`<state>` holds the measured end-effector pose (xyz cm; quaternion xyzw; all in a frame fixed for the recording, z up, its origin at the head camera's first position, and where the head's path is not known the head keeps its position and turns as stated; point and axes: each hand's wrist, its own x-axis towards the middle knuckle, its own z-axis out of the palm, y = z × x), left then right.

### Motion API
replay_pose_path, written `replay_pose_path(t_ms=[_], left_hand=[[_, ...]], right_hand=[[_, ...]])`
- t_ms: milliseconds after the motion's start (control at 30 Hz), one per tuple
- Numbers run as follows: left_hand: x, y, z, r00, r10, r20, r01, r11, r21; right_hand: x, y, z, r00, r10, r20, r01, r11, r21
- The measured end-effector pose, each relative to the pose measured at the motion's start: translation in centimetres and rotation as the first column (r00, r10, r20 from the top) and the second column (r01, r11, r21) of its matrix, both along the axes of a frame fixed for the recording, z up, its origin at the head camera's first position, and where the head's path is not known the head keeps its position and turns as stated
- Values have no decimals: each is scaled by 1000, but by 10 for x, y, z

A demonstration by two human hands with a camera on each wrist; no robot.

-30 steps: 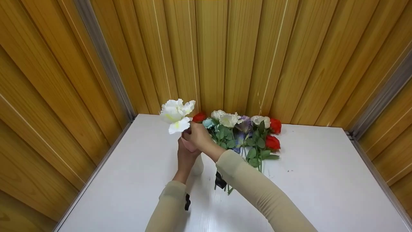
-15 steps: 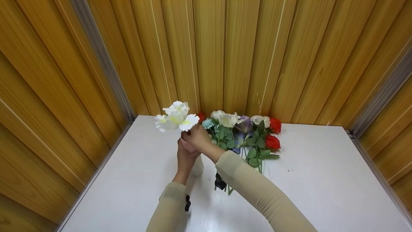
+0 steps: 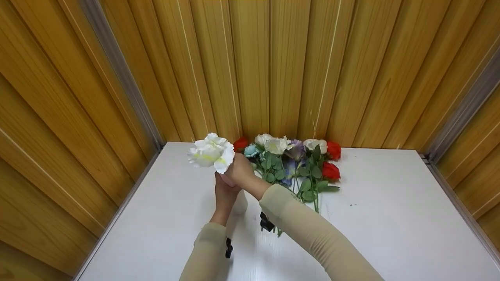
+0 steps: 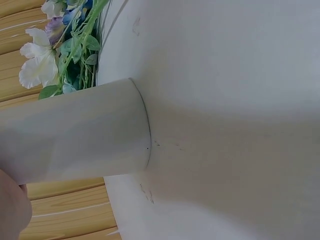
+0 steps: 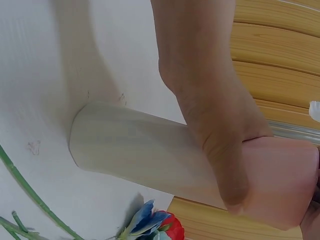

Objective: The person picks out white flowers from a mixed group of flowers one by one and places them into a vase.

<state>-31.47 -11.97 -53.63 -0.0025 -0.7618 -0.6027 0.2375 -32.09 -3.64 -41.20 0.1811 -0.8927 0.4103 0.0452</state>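
A tall vase (image 5: 130, 145), pale cream below and pink toward its mouth, stands upright on the white table. My left hand (image 3: 225, 193) grips it around the upper part, thumb across the front in the right wrist view. Above the mouth, my right hand (image 3: 242, 171) holds a white artificial flower (image 3: 211, 152) with yellow-marked petals, its fingers curled just under the bloom. The stem is hidden by the hands and the vase. In the left wrist view the lower vase (image 4: 75, 135) rests with its base on the tabletop.
Right of the vase lies a spread of artificial flowers: white blooms (image 3: 277, 145), red roses (image 3: 331, 171), a light blue one (image 3: 252, 150) and purple ones (image 3: 297, 150), with green leaves and stems. Wood-patterned walls (image 3: 289, 70) close off the back and sides of the table (image 3: 383, 218).
The white flower has turned about its stem and come down nearer the vase mouth, the right hand lowering with it. My left hand keeps its grip on the vase.
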Motion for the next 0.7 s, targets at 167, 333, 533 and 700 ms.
replay_pose_path(t_ms=[167, 333, 533, 700], left_hand=[[-1, 0, -1, 1000, 13, -18, -13, 1000, -8], [-1, 0, -3, 1000, 7, -29, -7, 1000, -1], [-1, 2, -3, 1000, 6, -14, -6, 1000, 0], [-1, 3, -1, 999, 54, 3, -54, 999, -1]], right_hand=[[0, 1, 0, 999, 41, 7, -41, 999, -21], [1, 4, -1, 996, 82, -45, -80, 996, 41], [-1, 18, 2, 965, 136, -224, -96, 979, 180], [-10, 35, 9, 922, 184, -341, -125, 974, 187]])
